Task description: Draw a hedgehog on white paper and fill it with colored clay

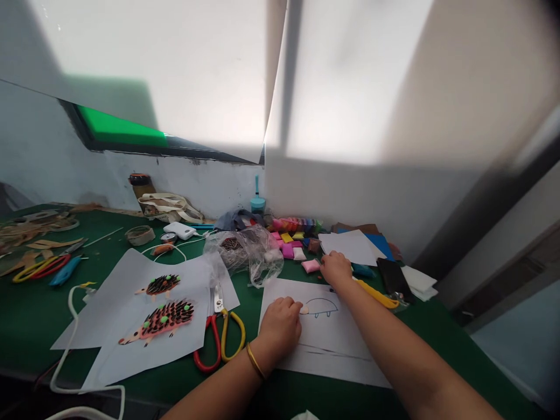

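My left hand (281, 324) rests on a white sheet of paper (326, 353), fingers curled together, a fingertip beside a small peach clay piece (304, 310). That piece sits at the head end of a blue outline drawing (322, 305) of a round-backed animal with short legs. Over the sheet's far edge, my right hand (336, 268) has its fingers bent down, next to a pink clay packet (311, 266). Whether anything is between the fingers of either hand is hidden. A yellow bangle (254, 360) circles my left wrist.
Scissors (219, 335) with red and yellow handles lie left of the sheet. Two finished hedgehog pictures (164, 320) lie farther left. Behind are several coloured clay packets (287, 251) and a clear plastic bag (245, 248). A black phone (394, 279) lies right.
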The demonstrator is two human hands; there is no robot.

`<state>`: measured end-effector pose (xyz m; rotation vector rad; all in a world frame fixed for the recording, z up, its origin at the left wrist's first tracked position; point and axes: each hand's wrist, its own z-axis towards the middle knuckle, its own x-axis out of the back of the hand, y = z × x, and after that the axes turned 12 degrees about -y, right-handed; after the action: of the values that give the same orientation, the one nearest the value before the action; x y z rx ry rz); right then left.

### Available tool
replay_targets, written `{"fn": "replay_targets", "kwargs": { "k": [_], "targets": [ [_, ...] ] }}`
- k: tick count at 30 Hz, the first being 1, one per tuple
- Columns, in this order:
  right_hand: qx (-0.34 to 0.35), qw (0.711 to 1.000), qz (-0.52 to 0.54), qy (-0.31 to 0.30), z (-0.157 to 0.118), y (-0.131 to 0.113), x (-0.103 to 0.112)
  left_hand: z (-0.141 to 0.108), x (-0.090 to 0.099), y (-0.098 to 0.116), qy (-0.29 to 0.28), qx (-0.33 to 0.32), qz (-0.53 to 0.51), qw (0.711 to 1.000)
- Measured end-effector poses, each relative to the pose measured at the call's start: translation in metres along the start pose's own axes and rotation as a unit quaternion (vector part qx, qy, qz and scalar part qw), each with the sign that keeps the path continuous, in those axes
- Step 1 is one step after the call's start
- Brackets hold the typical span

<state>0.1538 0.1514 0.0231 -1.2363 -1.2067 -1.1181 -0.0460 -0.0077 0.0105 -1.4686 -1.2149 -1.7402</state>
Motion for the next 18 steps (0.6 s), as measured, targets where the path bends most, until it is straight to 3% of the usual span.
{"fn": "replay_targets", "kwargs": {
  "k": [8,12,18],
  "targets": [
    [0.168,0.985,0.003,-0.026,0.024,-0.070,0.001,0.011,0.016,0.011,0.006,0.002,0.014,1.000],
    [0.174,0.984,0.010,-0.038,0.045,-0.094,-0.002,0.016,0.018,0.007,0.014,0.024,0.001,1.000],
    [0.170,0.984,0.038,-0.036,0.047,-0.099,0.002,0.015,0.018,-0.001,0.031,0.027,-0.023,0.999]
  ]
}}
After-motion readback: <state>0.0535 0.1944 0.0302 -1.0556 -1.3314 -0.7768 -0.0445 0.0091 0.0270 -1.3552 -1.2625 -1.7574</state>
